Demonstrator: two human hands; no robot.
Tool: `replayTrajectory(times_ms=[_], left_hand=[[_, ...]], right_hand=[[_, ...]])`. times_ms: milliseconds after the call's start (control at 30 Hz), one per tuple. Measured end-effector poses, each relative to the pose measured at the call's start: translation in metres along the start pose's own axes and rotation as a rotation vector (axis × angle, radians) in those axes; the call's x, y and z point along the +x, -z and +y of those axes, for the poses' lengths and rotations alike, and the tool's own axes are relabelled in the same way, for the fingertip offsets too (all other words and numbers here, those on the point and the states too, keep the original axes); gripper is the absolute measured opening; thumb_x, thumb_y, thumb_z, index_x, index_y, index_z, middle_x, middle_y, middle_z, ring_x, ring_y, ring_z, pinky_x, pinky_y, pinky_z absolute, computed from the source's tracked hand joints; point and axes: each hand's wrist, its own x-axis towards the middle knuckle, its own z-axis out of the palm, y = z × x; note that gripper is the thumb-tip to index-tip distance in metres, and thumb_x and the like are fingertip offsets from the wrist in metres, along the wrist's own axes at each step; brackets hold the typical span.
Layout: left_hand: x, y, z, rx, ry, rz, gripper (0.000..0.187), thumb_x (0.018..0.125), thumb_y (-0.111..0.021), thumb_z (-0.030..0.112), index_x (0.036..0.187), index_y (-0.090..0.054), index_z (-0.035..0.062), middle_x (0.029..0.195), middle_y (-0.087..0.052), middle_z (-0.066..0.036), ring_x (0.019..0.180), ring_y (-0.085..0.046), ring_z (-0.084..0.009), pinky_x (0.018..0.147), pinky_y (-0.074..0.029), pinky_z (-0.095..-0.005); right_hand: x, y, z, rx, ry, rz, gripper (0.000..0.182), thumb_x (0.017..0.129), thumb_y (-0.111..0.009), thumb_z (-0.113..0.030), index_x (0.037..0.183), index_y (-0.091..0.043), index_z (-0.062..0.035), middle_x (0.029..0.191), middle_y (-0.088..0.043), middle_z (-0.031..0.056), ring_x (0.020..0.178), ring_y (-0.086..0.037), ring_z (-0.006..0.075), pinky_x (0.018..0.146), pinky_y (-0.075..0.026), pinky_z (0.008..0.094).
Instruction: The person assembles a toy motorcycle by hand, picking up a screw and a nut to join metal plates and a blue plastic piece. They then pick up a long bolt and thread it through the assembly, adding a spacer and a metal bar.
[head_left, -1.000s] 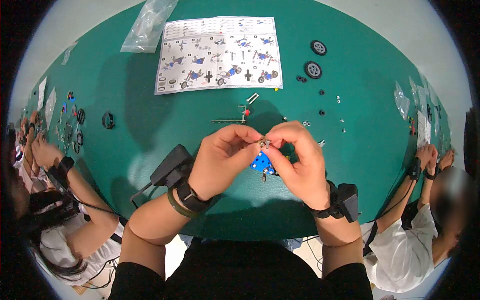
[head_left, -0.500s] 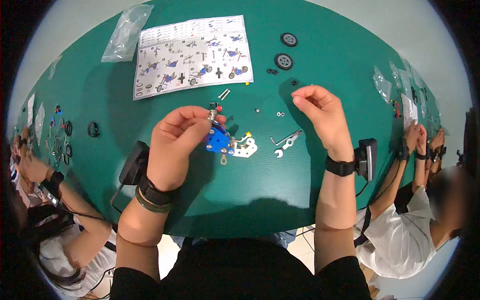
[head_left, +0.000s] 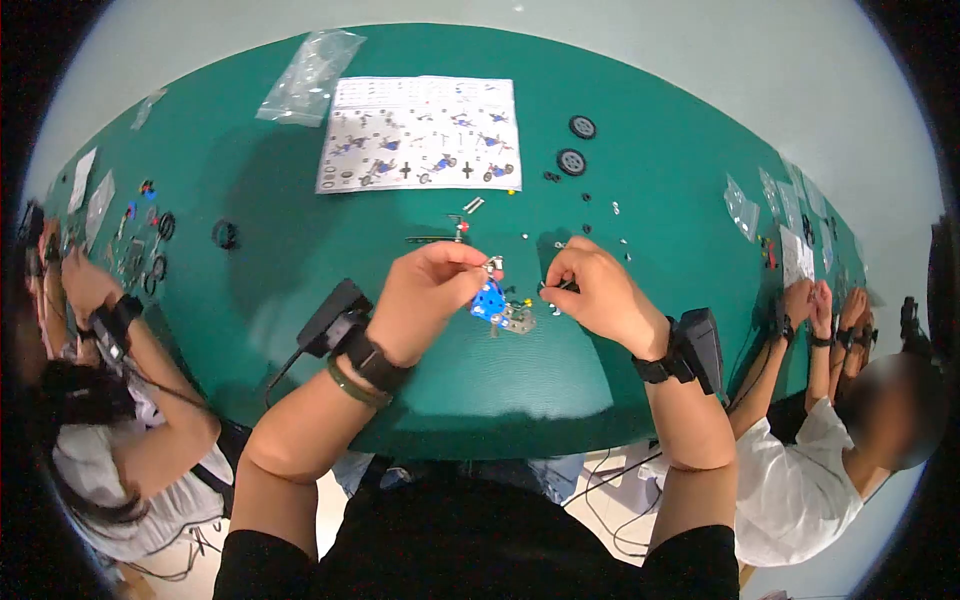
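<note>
1. The left hand (head_left: 432, 300) pinches the top of the model (head_left: 492, 300), a small blue block with a grey metal plate bolted on. Its grip is clenched on a metal piece at the upper end, so the plate end hangs free toward the other hand.
2. The model sits just above the counter (head_left: 300, 250), between the two hands and near the person's edge, held low where both hands can reach it.
3. The right hand (head_left: 598, 298) rests beside the model, its fingers closed on a thin metal tool (head_left: 552, 288) whose tip points at the plate. The tool is too small to identify.
4. The sheet (head_left: 420, 134) lies flat at the far side, facing the person, readable over the hands.
5. Loose parts lie apart beyond the hands: two wheels (head_left: 576, 144) near the sheet, small nuts (head_left: 600, 212) nearer, and a metal strip (head_left: 436, 238) just past the left hand. All are within reach.
6. An emptied bag (head_left: 308, 76) lies left of the sheet.
7. Co-workers' hands work at both ends of the counter, well apart from these.
</note>
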Motion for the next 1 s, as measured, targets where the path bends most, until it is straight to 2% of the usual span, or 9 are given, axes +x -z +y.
replayTrajectory(times_ms=[100, 200, 400, 433, 533, 667, 800, 900, 1000], left_hand=[[0.003, -0.003, 0.000, 0.060, 0.000, 0.010, 0.012, 0.089, -0.063, 0.003, 0.101, -0.063, -0.0003, 0.098, -0.070, -0.012, 0.086, -0.065, -0.0142, 0.078, -0.053, -0.0267], [0.006, -0.003, -0.003, 0.052, -0.001, 0.015, 0.013, 0.089, -0.063, 0.005, 0.100, -0.062, -0.0017, 0.096, -0.070, -0.010, 0.083, -0.064, -0.0119, 0.075, -0.052, -0.0252], [0.015, 0.001, -0.001, 0.065, 0.025, 0.045, 0.014, 0.089, -0.064, 0.007, 0.100, -0.062, -0.0021, 0.096, -0.070, -0.010, 0.084, -0.065, -0.0123, 0.076, -0.052, -0.0250], [0.016, 0.001, 0.000, 0.069, 0.022, 0.052, 0.014, 0.089, -0.064, 0.007, 0.100, -0.062, -0.0021, 0.097, -0.070, -0.010, 0.084, -0.065, -0.0124, 0.076, -0.052, -0.0252], [0.024, 0.003, -0.004, 0.051, -0.038, 0.067, 0.014, 0.089, -0.065, 0.005, 0.100, -0.061, -0.0020, 0.097, -0.069, -0.009, 0.086, -0.065, -0.0128, 0.077, -0.052, -0.0257], [0.025, 0.002, -0.005, 0.028, -0.062, 0.112, 0.013, 0.088, -0.065, 0.002, 0.100, -0.061, -0.0020, 0.097, -0.068, -0.009, 0.089, -0.065, -0.0131, 0.079, -0.052, -0.0263], [0.022, 0.004, -0.001, 0.037, -0.012, 0.105, 0.013, 0.088, -0.065, 0.002, 0.099, -0.061, -0.0011, 0.096, -0.068, -0.007, 0.087, -0.063, -0.0112, 0.078, -0.051, -0.0249], [0.022, 0.004, 0.000, 0.019, 0.002, 0.117, 0.013, 0.087, -0.065, 0.002, 0.099, -0.061, -0.0003, 0.095, -0.067, -0.005, 0.085, -0.062, -0.0097, 0.077, -0.050, -0.0238], [0.021, 0.005, -0.001, -0.011, 0.017, 0.126, 0.013, 0.087, -0.065, 0.002, 0.099, -0.062, 0.0002, 0.094, -0.066, -0.004, 0.085, -0.062, -0.0089, 0.076, -0.050, -0.0234]], right_hand=[[0.006, 0.003, -0.007, -0.102, 0.029, -0.088, 0.011, 0.074, -0.070, -0.007, 0.072, -0.061, -0.0009, 0.080, -0.057, 0.0148, 0.077, -0.058, 0.0326, 0.068, -0.048, 0.0404], [0.010, 0.003, -0.006, -0.171, 0.149, -0.090, 0.010, 0.074, -0.067, -0.006, 0.073, -0.059, -0.0003, 0.079, -0.057, 0.0126, 0.074, -0.059, 0.0262, 0.065, -0.048, 0.0382], [0.013, 0.012, -0.015, 0.855, -0.051, -0.007, 0.004, 0.090, -0.057, -0.005, 0.090, -0.054, -0.0038, 0.094, -0.066, 0.0092, 0.083, -0.063, 0.0130, 0.069, -0.052, 0.0280], [0.012, 0.007, -0.010, 0.908, -0.004, 0.038, 0.003, 0.095, -0.052, -0.006, 0.097, -0.054, -0.0039, 0.099, -0.067, 0.0126, 0.086, -0.065, 0.0163, 0.074, -0.054, 0.0279], [0.013, -0.009, -0.015, 1.226, -0.053, 0.191, 0.009, 0.095, -0.055, -0.007, 0.102, -0.056, -0.0020, 0.096, -0.067, 0.0130, 0.084, -0.066, 0.0166, 0.075, -0.055, 0.0283], [0.013, -0.026, -0.023, 1.232, -0.119, 0.264, 0.011, 0.093, -0.058, -0.004, 0.103, -0.062, -0.0005, 0.097, -0.067, 0.0137, 0.082, -0.066, 0.0172, 0.075, -0.055, 0.0299], [0.014, -0.038, -0.014, 1.150, 0.071, 0.351, 0.010, 0.091, -0.060, -0.002, 0.098, -0.065, 0.0034, 0.099, -0.066, 0.0165, 0.087, -0.067, 0.0203, 0.076, -0.057, 0.0311], [0.006, -0.035, -0.017, 1.292, -0.008, 0.289, 0.009, 0.089, -0.062, 0.000, 0.097, -0.066, 0.0047, 0.101, -0.065, 0.0165, 0.087, -0.068, 0.0210, 0.072, -0.058, 0.0319], [0.003, -0.044, -0.034, 1.097, -0.097, 0.311, 0.010, 0.086, -0.065, 0.003, 0.096, -0.066, 0.0034, 0.101, -0.064, 0.0160, 0.082, -0.068, 0.0204, 0.067, -0.058, 0.0322]])
